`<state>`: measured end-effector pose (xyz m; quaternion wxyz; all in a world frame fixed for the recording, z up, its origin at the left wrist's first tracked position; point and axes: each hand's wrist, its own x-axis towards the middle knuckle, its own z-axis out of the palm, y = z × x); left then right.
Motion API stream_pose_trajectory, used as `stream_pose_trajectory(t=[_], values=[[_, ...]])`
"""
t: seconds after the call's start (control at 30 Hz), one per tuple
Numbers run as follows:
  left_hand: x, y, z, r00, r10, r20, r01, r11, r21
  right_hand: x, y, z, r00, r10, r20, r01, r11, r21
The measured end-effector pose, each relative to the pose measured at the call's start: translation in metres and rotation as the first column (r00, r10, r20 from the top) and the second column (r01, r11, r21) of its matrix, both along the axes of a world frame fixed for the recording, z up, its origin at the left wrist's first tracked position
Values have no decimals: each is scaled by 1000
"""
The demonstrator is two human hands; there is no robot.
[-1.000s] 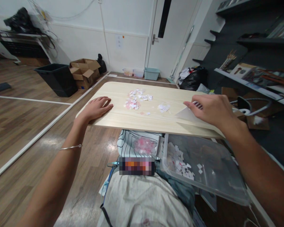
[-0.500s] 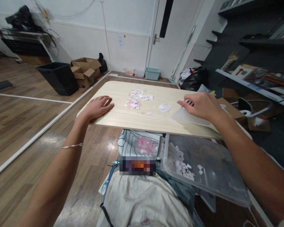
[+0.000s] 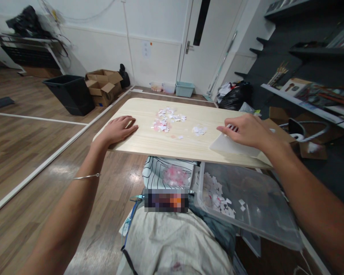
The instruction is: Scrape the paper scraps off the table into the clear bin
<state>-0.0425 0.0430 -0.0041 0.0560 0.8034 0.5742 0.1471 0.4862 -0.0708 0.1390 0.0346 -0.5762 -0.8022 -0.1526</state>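
My left hand [image 3: 117,130] lies flat and open on the near left part of a pale wooden table top [image 3: 143,143]. My right hand [image 3: 245,130] is closed on a white sheet of paper [image 3: 227,146] at the table's near right edge, with the sheet's near corner lifted off the surface. Small white and pink paper scraps [image 3: 167,119] lie scattered in the middle of the table. A smaller heap of white scraps [image 3: 199,130] sits just left of the sheet.
A clear plastic bin [image 3: 255,206] holding white scraps rests below the table's near right edge, beside a clear bag of pink scraps [image 3: 176,176]. A black bin [image 3: 70,93] and cardboard boxes [image 3: 103,87] stand on the floor at the far left. Shelves [image 3: 306,99] fill the right side.
My right hand has slid the white sheet slightly towards me and its near edge now lifts off the table. My left hand has stayed put.
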Motion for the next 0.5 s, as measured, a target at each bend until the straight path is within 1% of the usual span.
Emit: stream_pose_trajectory(t=[0.07, 0.17, 0.33, 0.5], values=[[0, 0, -1, 1000, 8, 2, -8, 1000, 7, 2, -7, 2, 1000, 21, -3, -21, 1000, -21], [0, 0, -1, 1000, 17, -1, -17, 1000, 15, 4, -14, 3, 1000, 21, -6, -22, 1000, -10], [2, -1, 0, 1000, 15, -4, -15, 1000, 23, 6, -16, -1, 1000, 10, -22, -9, 1000, 25], [1, -2, 1, 1000, 9, 2, -9, 1000, 16, 5, -20, -2, 999, 26, -23, -26, 1000, -13]])
